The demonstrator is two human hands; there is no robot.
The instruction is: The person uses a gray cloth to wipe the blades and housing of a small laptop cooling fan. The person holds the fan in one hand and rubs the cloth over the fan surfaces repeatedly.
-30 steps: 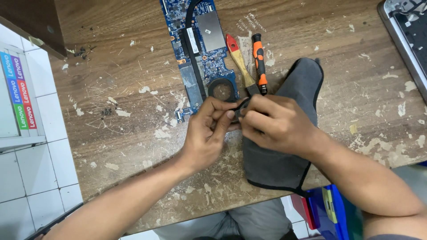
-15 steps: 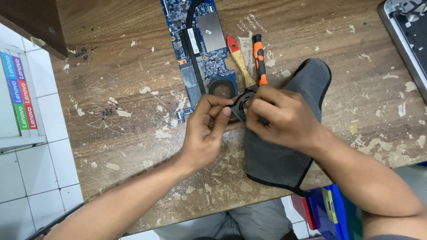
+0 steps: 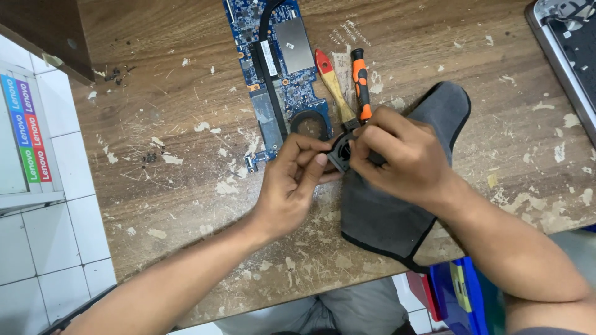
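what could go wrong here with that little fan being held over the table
The small black fan is pinched only between the fingertips of the left hand and right hand; it could slip onto the grey cloth. The bare circuit board lies close by, so an elbow or the orange-handled screwdriver could knock it.

We see two bare forearms with no sleeves, no watch and no rings. The left hand (image 3: pixel 292 183) and right hand (image 3: pixel 403 158) wear no gloves. Below the table edge we see grey trousers (image 3: pixel 347 313) on the lap.
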